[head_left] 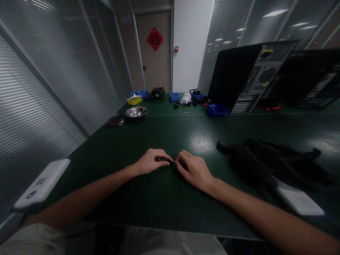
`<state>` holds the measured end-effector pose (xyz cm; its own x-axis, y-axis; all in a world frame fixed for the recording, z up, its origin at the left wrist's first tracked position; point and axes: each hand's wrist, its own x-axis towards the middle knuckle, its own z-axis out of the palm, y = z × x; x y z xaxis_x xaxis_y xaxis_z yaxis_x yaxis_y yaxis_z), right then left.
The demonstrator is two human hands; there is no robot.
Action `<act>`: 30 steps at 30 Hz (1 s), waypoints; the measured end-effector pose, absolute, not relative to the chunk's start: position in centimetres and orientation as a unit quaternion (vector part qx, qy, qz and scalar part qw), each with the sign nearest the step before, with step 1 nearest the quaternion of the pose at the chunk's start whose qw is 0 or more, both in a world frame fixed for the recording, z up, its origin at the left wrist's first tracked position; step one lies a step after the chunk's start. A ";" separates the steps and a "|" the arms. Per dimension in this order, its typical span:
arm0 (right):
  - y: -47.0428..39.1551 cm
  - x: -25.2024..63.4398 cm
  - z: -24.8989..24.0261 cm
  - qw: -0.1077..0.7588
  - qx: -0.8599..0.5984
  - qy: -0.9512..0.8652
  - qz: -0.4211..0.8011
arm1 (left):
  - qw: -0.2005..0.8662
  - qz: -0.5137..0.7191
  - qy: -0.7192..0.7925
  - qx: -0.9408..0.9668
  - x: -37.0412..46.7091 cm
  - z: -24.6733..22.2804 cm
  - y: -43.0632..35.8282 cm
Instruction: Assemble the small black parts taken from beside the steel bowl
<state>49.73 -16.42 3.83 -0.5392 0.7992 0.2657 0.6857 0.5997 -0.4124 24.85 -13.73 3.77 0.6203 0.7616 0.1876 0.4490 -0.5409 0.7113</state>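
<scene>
My left hand [152, 161] and my right hand [193, 168] meet over the green table, fingertips almost touching. Between them is a small dark piece with a thin pale or shiny bit [173, 162], too small to name. Thumb and fingers of the left hand pinch its left side. The right hand's fingers are curled and pinched at its right side; what exactly they grip is mostly hidden. Both forearms lie low over the table [156, 202].
At right lie a black bag with straps [255, 159] and a white slab-like device [300, 198]; another white device [42, 182] is at left. Farther back stand a metal bowl [136, 112], a yellow tray [134, 100], a blue bin [217, 110] and a computer tower [239, 74].
</scene>
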 end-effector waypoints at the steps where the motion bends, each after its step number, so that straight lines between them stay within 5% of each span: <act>1: -16.4 49.7 3.9 0.216 -0.427 -0.868 0.132 | 0.317 0.247 0.359 0.842 24.9 3.7 -13.7; 30: -16.6 49.7 4.1 0.211 -0.424 -0.868 0.149 | 0.328 0.280 0.327 0.841 25.2 4.4 -14.2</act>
<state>49.72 -16.60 4.09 -0.5512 0.7991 0.2401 0.6728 0.5958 -0.4386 25.16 -14.24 4.42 0.6291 0.7339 0.2561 0.3664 -0.5706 0.7350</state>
